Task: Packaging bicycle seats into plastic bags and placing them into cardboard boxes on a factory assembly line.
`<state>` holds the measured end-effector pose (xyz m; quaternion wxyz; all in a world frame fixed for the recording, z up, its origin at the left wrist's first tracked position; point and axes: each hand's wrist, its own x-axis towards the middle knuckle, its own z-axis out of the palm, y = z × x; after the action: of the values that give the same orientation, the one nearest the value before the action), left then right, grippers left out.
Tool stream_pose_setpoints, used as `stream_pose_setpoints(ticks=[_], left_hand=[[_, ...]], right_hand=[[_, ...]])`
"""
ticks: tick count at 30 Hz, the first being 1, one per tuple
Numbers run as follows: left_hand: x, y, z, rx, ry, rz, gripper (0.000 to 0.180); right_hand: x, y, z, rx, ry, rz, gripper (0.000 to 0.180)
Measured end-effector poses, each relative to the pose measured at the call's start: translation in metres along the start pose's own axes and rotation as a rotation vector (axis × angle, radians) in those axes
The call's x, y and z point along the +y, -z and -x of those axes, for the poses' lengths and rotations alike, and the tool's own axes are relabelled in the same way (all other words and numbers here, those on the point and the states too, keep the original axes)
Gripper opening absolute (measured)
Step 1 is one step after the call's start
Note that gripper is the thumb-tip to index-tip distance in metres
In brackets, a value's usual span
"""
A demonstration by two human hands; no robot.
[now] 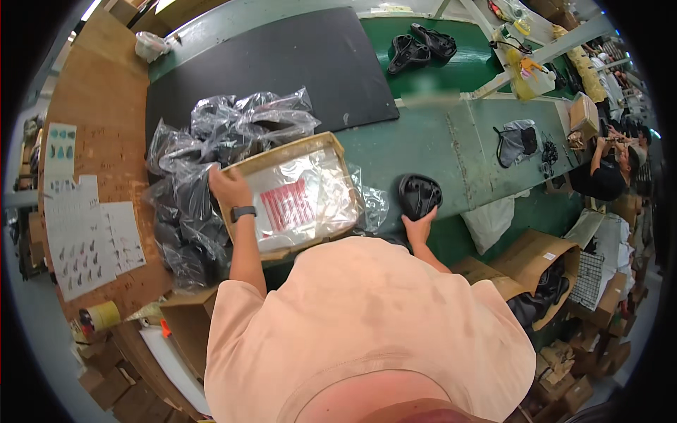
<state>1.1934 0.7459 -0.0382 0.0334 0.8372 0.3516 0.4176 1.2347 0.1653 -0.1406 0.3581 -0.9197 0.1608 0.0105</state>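
Observation:
My right hand [421, 227] grips the near end of a black bicycle saddle [419, 196], which shows its underside at the table's near edge. My left hand [233, 190], with a dark band on its wrist, has its fingers closed on a clear plastic bag [194, 180] at the edge of a heap of bagged dark items. Just right of that wrist lies a shallow cardboard box [338, 151], tilted, holding clear plastic bags with red print [288, 204]. The bag film partly hides my left fingertips.
A black mat [282, 63] covers the far left of the green table [423, 141]. Two black saddles [409, 55] lie beyond it. A drawstring pouch [518, 143] lies to the right. An open carton [525, 271] stands at lower right, and a person [610, 169] works at far right.

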Motion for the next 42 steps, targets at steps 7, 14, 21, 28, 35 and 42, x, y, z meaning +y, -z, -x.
stream_pose_setpoints(ticks=[7,14,21,28,35,42], left_hand=[[0.142,0.056,0.145,-0.904,-0.3,0.304,0.083],[0.08,0.033,0.178,-0.961,0.097,0.16,0.022],[0.011,0.051,0.102,-0.537,0.348,-0.047,0.025],[0.084,0.045,0.115,-0.682,0.093,0.372,0.029],[0.123,0.016,0.235,-1.218,0.093,0.115,0.046],[0.071,0.006,0.256,-1.264,0.322,0.171,0.028]], right_hand=[[-0.012,0.055,-0.05,-0.396,-0.093,0.056,0.137],[0.032,0.056,-0.01,-0.464,0.03,0.124,0.116],[0.024,0.053,0.025,-0.47,-0.207,0.219,0.12],[0.029,0.058,-0.024,-0.578,-0.153,0.39,0.12],[0.088,0.044,-0.022,-0.445,-0.04,0.207,0.068],[0.025,0.063,0.077,-0.733,-0.348,-0.378,0.055]])
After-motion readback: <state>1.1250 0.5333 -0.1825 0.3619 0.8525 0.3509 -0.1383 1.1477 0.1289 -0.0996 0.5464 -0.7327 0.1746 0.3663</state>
